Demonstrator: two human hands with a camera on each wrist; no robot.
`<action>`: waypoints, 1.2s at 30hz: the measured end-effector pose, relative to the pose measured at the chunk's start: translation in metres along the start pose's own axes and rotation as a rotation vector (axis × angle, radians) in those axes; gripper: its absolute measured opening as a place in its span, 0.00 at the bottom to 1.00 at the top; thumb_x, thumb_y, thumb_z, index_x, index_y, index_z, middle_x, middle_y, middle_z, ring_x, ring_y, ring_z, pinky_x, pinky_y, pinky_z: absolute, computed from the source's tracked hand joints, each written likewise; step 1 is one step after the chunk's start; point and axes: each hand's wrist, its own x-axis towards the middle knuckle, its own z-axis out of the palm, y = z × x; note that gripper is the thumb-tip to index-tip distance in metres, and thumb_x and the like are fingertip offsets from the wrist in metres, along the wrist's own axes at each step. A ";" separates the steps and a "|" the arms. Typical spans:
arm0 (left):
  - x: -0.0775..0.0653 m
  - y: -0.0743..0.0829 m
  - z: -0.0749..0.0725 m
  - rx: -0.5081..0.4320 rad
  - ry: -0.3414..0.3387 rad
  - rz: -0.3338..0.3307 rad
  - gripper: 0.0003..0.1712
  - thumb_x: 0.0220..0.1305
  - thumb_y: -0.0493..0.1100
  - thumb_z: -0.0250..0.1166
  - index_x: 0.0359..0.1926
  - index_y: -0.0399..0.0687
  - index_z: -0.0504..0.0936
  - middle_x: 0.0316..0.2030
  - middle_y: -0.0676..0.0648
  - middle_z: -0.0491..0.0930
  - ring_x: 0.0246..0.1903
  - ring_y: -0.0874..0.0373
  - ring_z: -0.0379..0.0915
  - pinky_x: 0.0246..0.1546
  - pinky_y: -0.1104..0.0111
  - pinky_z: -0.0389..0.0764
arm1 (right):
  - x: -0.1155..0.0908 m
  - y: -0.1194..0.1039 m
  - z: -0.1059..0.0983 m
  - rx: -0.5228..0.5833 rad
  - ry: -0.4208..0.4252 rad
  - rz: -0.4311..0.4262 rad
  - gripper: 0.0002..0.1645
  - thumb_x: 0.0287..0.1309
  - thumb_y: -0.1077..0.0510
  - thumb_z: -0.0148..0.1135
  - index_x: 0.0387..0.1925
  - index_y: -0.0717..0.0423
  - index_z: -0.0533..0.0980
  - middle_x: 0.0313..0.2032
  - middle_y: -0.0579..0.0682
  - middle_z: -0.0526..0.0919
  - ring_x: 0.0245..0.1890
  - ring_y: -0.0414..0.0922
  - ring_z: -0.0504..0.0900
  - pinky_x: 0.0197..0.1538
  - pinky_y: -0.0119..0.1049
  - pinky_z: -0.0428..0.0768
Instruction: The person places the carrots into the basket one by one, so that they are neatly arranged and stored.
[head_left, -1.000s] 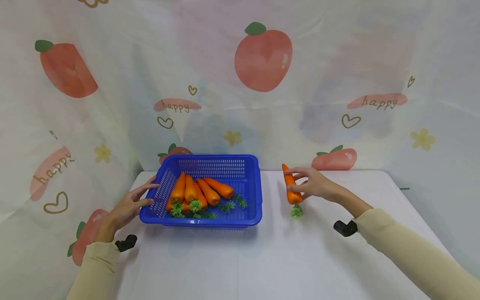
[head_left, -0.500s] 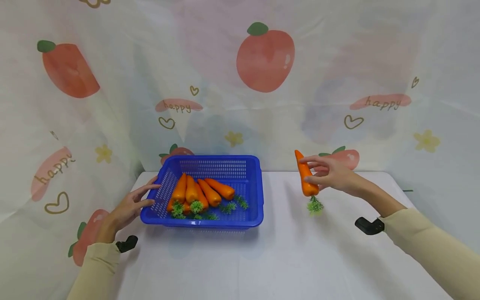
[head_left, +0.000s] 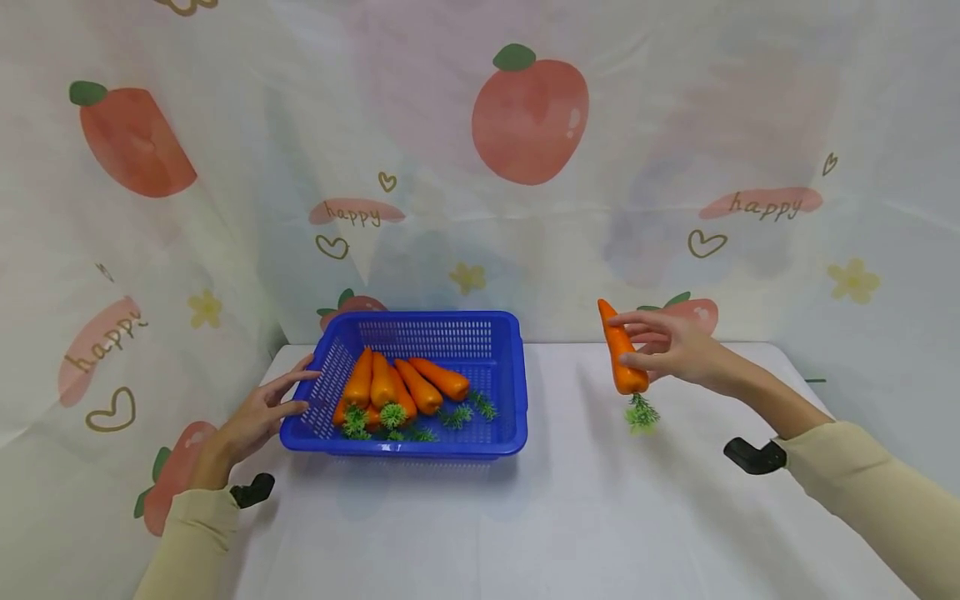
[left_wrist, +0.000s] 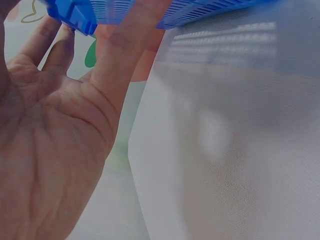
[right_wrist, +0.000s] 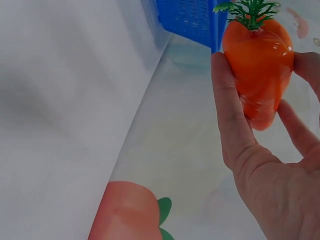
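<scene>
My right hand [head_left: 678, 350] pinches an orange carrot [head_left: 619, 354] between thumb and fingers, raised over the table right of the blue basket [head_left: 521, 392]. The carrot's tip points up and its short green top hangs down. In the right wrist view the thick end of the carrot [right_wrist: 260, 55] faces the camera, with fingers on both sides. My left hand [head_left: 251, 421] rests at the basket's left rim, its fingers fairly straight and fingertips just over the edge. In the left wrist view that hand [left_wrist: 60, 115] lies against the basket's outer wall [left_wrist: 200, 12].
Several carrots [head_left: 420, 387] with green tops lie heaped in the left and middle of the basket. A white cloth covers the table [head_left: 480, 525]. Behind it and at the left hangs a printed curtain [head_left: 450, 258] with fruit pictures.
My right hand has lifted the carrot and carried it to the right, slowing in the last half second. The left hand and the basket have stayed in place.
</scene>
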 end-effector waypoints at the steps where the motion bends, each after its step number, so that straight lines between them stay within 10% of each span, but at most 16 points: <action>1: 0.000 0.000 0.000 0.001 0.003 0.000 0.31 0.76 0.35 0.57 0.77 0.42 0.62 0.83 0.54 0.36 0.78 0.32 0.35 0.53 0.59 0.84 | 0.000 0.000 0.001 0.000 0.000 -0.002 0.36 0.65 0.54 0.70 0.71 0.52 0.69 0.70 0.65 0.69 0.69 0.68 0.69 0.51 0.41 0.86; 16: -0.003 0.001 0.001 0.025 0.032 -0.024 0.33 0.75 0.38 0.60 0.77 0.43 0.63 0.83 0.55 0.36 0.78 0.33 0.36 0.54 0.60 0.83 | 0.013 -0.007 0.005 -0.099 -0.025 -0.001 0.37 0.65 0.49 0.71 0.71 0.49 0.69 0.70 0.65 0.70 0.69 0.71 0.67 0.63 0.67 0.73; 24: -0.003 -0.005 0.000 0.027 0.026 -0.020 0.33 0.74 0.38 0.60 0.77 0.43 0.63 0.83 0.55 0.36 0.78 0.32 0.36 0.55 0.60 0.83 | 0.039 -0.016 0.012 -0.019 -0.132 0.044 0.37 0.64 0.52 0.71 0.71 0.50 0.69 0.67 0.66 0.68 0.43 0.53 0.88 0.50 0.45 0.86; 36: 0.000 -0.001 0.001 0.017 0.032 -0.024 0.33 0.75 0.38 0.60 0.77 0.43 0.63 0.83 0.55 0.37 0.78 0.34 0.37 0.55 0.60 0.83 | 0.094 -0.049 0.027 -0.056 -0.257 0.004 0.34 0.65 0.55 0.70 0.70 0.49 0.71 0.68 0.65 0.68 0.50 0.57 0.84 0.43 0.50 0.88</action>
